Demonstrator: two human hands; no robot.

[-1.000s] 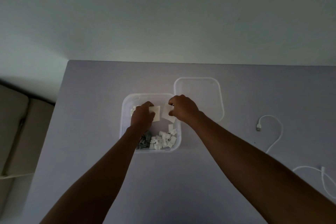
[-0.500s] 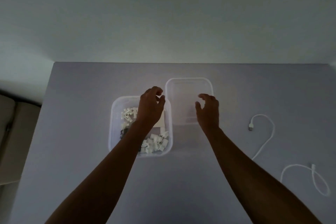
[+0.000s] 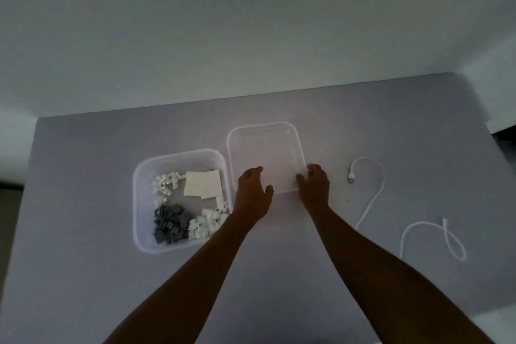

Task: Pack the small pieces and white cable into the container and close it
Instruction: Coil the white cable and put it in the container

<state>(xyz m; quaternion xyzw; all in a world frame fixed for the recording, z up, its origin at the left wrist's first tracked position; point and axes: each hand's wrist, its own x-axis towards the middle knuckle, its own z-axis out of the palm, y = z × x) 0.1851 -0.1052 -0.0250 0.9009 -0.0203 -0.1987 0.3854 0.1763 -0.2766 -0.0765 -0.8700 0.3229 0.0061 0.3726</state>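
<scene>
A clear plastic container (image 3: 136, 204) stands open on the grey table. Inside lie small white pieces (image 3: 206, 223), a heap of grey pieces (image 3: 169, 222) and two white square pads (image 3: 202, 184). Its clear lid (image 3: 262, 145) lies flat just to the right. My left hand (image 3: 251, 195) rests on the lid's near left corner with fingers loosely curved. My right hand (image 3: 314, 190) pinches the lid's near right rim, thumb inside and fingers outside. The white cable (image 3: 374, 198) lies loose on the table right of the lid.
The grey table (image 3: 83, 274) ends at a pale wall behind the lid. The cable's far end forms a loop (image 3: 452, 243) near the right edge. A dark gap shows past the table's right corner (image 3: 505, 137).
Both hands left the container, where they had set down the white pads, and moved right onto the lid. The view shifted to the right.
</scene>
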